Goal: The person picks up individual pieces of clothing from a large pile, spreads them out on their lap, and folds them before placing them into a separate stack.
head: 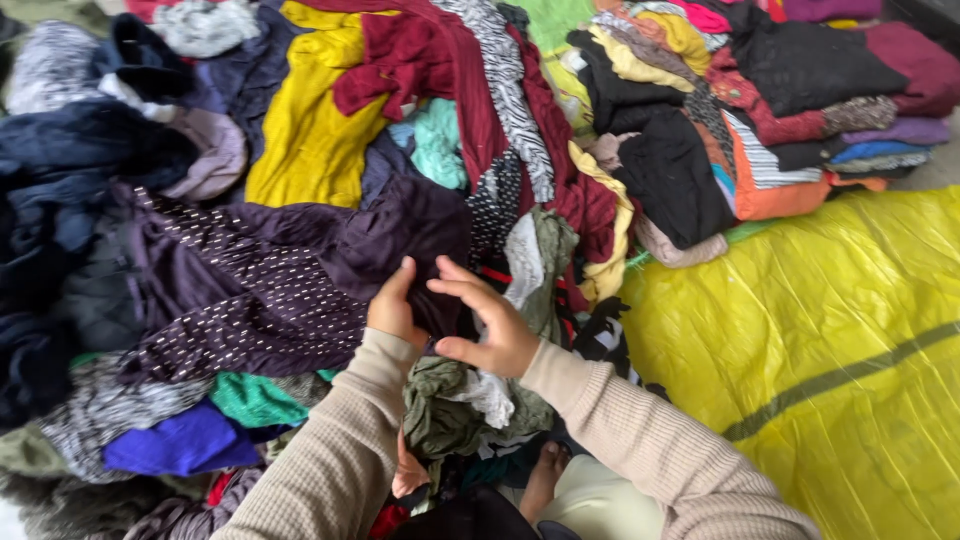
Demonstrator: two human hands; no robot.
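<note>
Beside yellow plastic sheet (pixel 800 330) — both hands on dark purple garment (pixel 400 235).

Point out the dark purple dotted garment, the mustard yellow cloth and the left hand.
dark purple dotted garment (pixel 250 300): head view, dotted middle.
mustard yellow cloth (pixel 310 130): head view, broad flat part.
left hand (pixel 395 305): head view, back of hand.

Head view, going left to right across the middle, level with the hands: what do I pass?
Dark navy clothes → purple dotted garment → left hand → right hand → black-and-white patterned cloth → yellow plastic sheet.
</note>
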